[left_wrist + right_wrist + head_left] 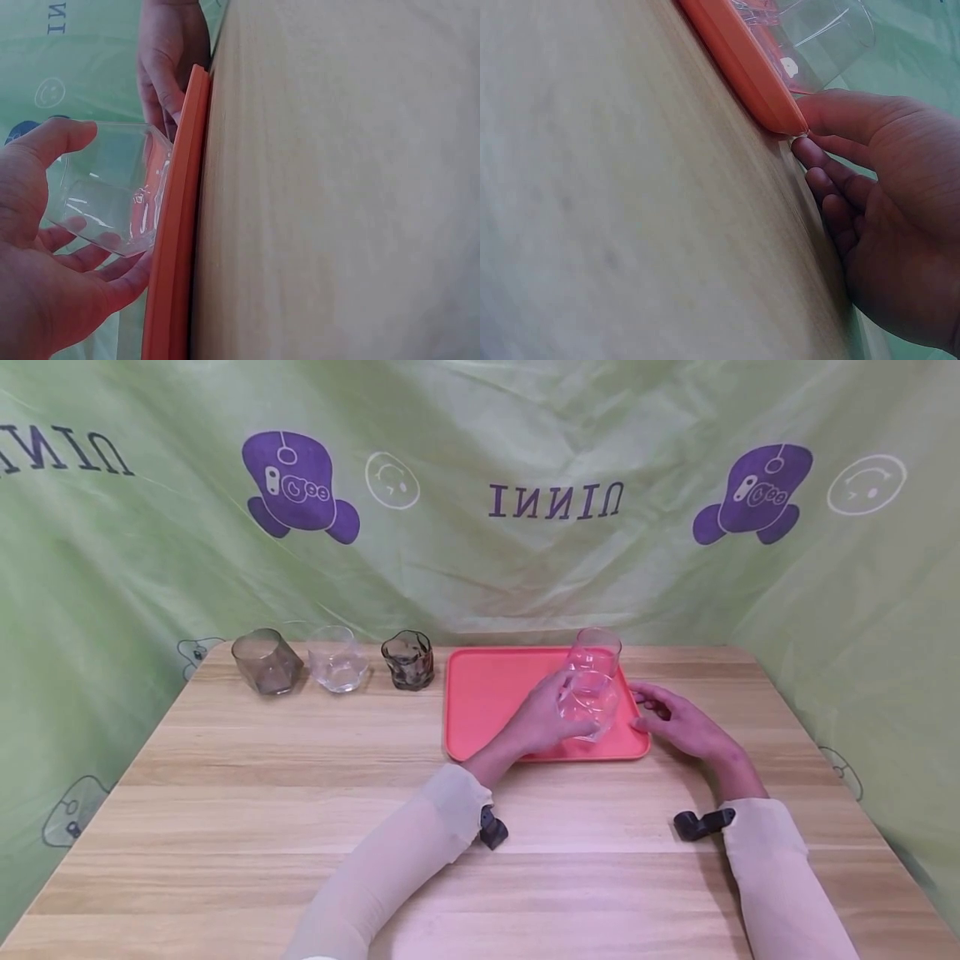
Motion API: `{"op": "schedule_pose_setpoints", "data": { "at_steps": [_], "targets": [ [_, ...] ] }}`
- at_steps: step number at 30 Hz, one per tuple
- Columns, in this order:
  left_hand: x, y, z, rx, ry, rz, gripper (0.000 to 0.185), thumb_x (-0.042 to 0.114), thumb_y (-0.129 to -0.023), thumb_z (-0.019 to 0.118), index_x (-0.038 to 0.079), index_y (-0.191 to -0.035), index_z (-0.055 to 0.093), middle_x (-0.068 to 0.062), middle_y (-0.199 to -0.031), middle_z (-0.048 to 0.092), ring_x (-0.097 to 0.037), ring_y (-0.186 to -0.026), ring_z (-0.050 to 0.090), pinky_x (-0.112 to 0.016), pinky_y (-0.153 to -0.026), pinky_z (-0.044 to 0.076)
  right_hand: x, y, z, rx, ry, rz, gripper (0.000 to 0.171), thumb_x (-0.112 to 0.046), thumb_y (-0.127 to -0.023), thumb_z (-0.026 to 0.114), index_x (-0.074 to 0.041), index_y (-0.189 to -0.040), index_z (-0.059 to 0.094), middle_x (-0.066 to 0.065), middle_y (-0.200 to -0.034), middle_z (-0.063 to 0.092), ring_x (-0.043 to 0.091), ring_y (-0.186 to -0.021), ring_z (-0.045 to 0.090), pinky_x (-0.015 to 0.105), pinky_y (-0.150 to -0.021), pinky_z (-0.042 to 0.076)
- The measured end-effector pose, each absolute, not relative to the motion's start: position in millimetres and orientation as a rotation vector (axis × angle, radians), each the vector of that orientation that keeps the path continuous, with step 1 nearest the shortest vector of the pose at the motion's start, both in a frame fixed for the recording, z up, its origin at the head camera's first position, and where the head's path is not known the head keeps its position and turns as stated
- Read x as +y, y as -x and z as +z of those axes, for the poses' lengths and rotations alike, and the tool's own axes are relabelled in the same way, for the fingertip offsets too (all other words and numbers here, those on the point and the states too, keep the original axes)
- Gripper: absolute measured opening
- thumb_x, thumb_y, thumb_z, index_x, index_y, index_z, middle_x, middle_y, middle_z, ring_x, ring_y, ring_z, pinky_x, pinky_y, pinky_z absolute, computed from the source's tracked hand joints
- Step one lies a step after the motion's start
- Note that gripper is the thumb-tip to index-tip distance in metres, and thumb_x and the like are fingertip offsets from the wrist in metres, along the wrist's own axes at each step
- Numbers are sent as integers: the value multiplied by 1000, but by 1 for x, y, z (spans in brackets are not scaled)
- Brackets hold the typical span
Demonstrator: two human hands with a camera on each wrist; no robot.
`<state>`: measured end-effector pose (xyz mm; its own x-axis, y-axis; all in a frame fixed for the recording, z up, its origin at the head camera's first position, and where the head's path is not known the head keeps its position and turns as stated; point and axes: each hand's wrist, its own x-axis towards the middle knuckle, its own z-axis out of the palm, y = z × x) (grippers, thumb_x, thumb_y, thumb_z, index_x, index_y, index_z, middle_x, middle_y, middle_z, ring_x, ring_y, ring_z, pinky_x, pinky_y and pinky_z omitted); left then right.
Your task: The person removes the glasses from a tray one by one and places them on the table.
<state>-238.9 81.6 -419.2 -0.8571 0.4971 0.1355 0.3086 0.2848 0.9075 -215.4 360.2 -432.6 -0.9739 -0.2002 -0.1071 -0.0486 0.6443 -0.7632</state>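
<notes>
My left hand (546,717) grips a clear faceted drinking glass (592,708) low over the front right of the red tray (487,702). In the left wrist view the thumb lies near the rim of this glass, with the other fingers curled around its far side. A second clear glass (602,643) stands behind it at the tray's back right corner. Beside the tray's right edge is my right hand (686,724). The right wrist view shows its thumb (840,112) over the tray rim and curled fingers against the edge, pinching it.
Left of the tray, along the back of the wooden table (300,827), stand a brown tinted glass (268,664), a clear glass (339,662) and a dark wavy glass (409,662). A green printed cloth (450,568) hangs right behind the table's back edge.
</notes>
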Motion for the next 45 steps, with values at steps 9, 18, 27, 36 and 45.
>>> {"op": "schedule_pose_setpoints", "data": {
  "at_steps": [9, 18, 27, 36, 45],
  "targets": [
    [80, 234, -417, 2330, -745, 1634, 84, 25, -80, 89, 12, -150, 46, -8, -140, 56, -20, -120, 57, -31, -92, 54, 359, 213, -430, 2696, 224, -1227, 71, -25, -101, 68, 0, -158, 34, 25, -142, 47, 41, -130, 42, 59, -110, 30],
    [75, 232, -415, 2320, -717, 1657, 82, 26, -80, 89, 15, -149, 47, -5, -135, 59, -16, -114, 59, -30, -88, 56, 360, 214, -433, 2684, 233, -1249, 71, -23, -101, 67, -1, -159, 32, 25, -144, 46, 42, -132, 41, 60, -111, 30],
    [60, 227, -408, 2284, -738, 1670, 78, 34, -79, 90, 15, -144, 49, -3, -126, 61, -18, -107, 60, -32, -76, 59, 361, 213, -435, 2694, 233, -1250, 69, -22, -101, 67, -1, -158, 35, 25, -144, 46, 42, -132, 41, 59, -110, 31],
    [27, 228, -398, 2370, -675, 1650, 81, 36, -79, 91, 13, -145, 48, -8, -137, 57, -20, -118, 55, -35, -86, 56, 360, 214, -433, 2690, 231, -1254, 70, -22, -101, 68, -1, -158, 34, 25, -142, 49, 41, -131, 43, 59, -110, 32],
    [-18, 235, -388, 2469, -560, 1657, 82, 33, -77, 92, 11, -143, 49, -9, -140, 53, -25, -122, 52, -45, -96, 51, 361, 214, -433, 2692, 240, -1258, 70, -21, -101, 68, 0, -158, 34, 25, -143, 48, 41, -131, 43, 57, -109, 32]
  ]
}}
